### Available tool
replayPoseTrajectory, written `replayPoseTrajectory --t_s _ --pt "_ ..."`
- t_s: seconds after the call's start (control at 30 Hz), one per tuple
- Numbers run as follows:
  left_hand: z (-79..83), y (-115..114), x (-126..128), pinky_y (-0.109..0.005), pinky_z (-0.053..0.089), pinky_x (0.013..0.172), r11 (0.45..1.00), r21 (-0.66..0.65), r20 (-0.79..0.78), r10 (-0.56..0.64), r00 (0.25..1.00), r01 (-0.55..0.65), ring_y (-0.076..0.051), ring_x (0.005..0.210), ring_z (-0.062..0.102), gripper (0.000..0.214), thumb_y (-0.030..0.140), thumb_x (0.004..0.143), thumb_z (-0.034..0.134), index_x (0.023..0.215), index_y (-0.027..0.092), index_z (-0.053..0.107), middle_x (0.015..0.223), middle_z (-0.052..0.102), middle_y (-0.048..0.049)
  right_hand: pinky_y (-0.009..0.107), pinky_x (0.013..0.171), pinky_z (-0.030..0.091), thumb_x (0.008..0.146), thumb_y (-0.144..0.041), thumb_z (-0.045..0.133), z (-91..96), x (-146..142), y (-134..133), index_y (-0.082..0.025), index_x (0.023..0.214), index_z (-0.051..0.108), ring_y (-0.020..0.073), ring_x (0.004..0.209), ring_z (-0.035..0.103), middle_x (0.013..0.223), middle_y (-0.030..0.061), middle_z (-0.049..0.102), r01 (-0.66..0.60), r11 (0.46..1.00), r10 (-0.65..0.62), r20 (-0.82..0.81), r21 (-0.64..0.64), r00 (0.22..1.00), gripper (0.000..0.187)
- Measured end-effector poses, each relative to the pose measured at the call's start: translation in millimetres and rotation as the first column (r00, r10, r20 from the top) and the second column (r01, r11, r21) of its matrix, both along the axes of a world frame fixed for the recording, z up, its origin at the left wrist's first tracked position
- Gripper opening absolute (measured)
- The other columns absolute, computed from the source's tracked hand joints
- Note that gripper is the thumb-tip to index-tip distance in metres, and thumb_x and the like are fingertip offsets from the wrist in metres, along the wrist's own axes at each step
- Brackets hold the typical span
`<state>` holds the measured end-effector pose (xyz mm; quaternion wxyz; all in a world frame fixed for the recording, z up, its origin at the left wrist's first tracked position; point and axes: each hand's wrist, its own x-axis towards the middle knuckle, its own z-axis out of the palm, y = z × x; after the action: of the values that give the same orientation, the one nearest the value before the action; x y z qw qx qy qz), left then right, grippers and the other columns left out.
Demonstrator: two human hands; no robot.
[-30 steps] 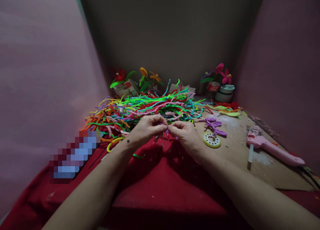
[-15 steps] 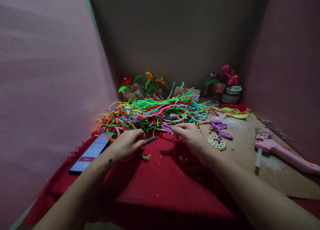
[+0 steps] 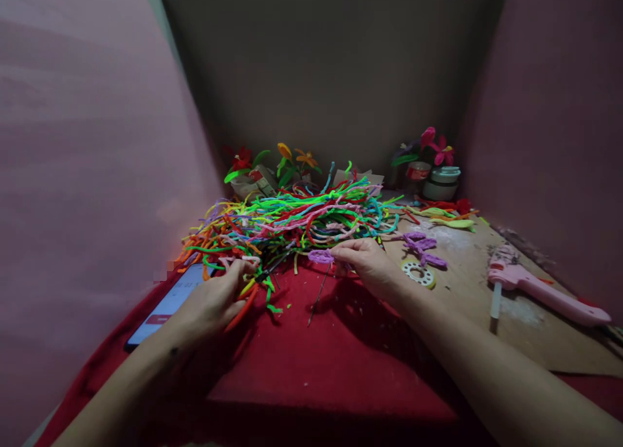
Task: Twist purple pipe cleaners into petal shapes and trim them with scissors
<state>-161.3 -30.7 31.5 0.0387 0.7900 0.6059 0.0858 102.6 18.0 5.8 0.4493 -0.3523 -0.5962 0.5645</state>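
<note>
My right hand (image 3: 366, 264) pinches a small purple pipe-cleaner petal (image 3: 320, 255), from which a thin dark wire stem (image 3: 317, 299) slants down onto the red cloth (image 3: 341, 362). My left hand (image 3: 214, 299) is at the near left edge of the heap of coloured pipe cleaners (image 3: 296, 220). Its fingers are curled on a pink pipe cleaner (image 3: 239, 260). An orange strand (image 3: 242, 309) lies just under that hand. A dark-handled tool (image 3: 272, 266) lies beside its fingertips, partly buried in the heap.
A phone (image 3: 168, 304) lies left of my left hand. On the cardboard sheet (image 3: 511, 330) at the right are purple petals (image 3: 422, 244), a tape ring (image 3: 417, 273) and a pink glue gun (image 3: 540, 291). Finished flowers (image 3: 287, 158) and jars (image 3: 440, 182) stand at the back.
My left hand let go of the purple piece, swung left past the dark tool and reached into the heap's edge. My right hand stayed put with the petal.
</note>
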Motion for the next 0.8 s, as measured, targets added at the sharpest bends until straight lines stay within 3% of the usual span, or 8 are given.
replayPoseTrajectory --t_s 0.13,0.27,0.5,0.8 --pt "1.1 -14.5 3.9 -0.031 0.045 0.082 0.992 0.02 -0.056 -0.125 0.991 0.126 -0.021 0.097 0.06 0.039 0.021 0.083 0.03 0.119 0.017 0.046 0.113 0.061 -0.0104 0.025 0.052 0.028 0.068 -0.03 0.054 5.0 0.5 -2.0 -0.014 0.049 0.053 0.0087 0.046 0.037 0.046 -0.003 0.044 0.031 1.0 -0.031 0.06 0.0 0.998 0.025" --pt "0.7 -22.6 18.1 -0.034 0.046 0.084 0.981 0.057 -0.175 -0.174 0.969 0.186 -0.021 0.1 0.058 0.048 0.009 0.079 0.028 0.122 0.019 0.046 0.117 0.059 -0.0097 0.025 0.049 0.023 0.07 -0.034 0.052 8.2 -0.3 -4.8 -0.015 0.049 0.05 0.0079 0.045 0.032 0.046 -0.0041 0.039 0.05 0.998 -0.057 0.171 0.048 0.984 0.028" --pt "8.6 -21.5 47.3 -0.037 0.051 0.068 0.99 0.007 -0.43 -0.126 0.894 0.143 -0.025 0.085 0.064 0.046 0.005 0.078 0.026 0.117 0.013 0.049 0.101 0.064 -0.0165 0.024 0.046 0.018 0.073 -0.034 0.049 6.6 -1.5 -5.8 -0.015 0.052 0.053 0.0072 0.046 0.023 0.048 -0.0049 0.031 0.089 0.979 -0.15 0.35 0.184 0.925 0.028" --pt "13.4 -18.3 62.4 -0.037 0.05 0.063 0.994 -0.05 -0.473 -0.113 0.874 0.102 -0.026 0.083 0.064 0.046 0.002 0.079 0.025 0.117 0.011 0.049 0.101 0.063 -0.017 0.023 0.049 0.022 0.072 -0.032 0.049 6.8 -0.4 -4.6 -0.014 0.059 0.061 0.0083 0.049 0.03 0.05 -0.004 0.037 0.085 0.966 -0.175 0.374 0.245 0.911 0.025"
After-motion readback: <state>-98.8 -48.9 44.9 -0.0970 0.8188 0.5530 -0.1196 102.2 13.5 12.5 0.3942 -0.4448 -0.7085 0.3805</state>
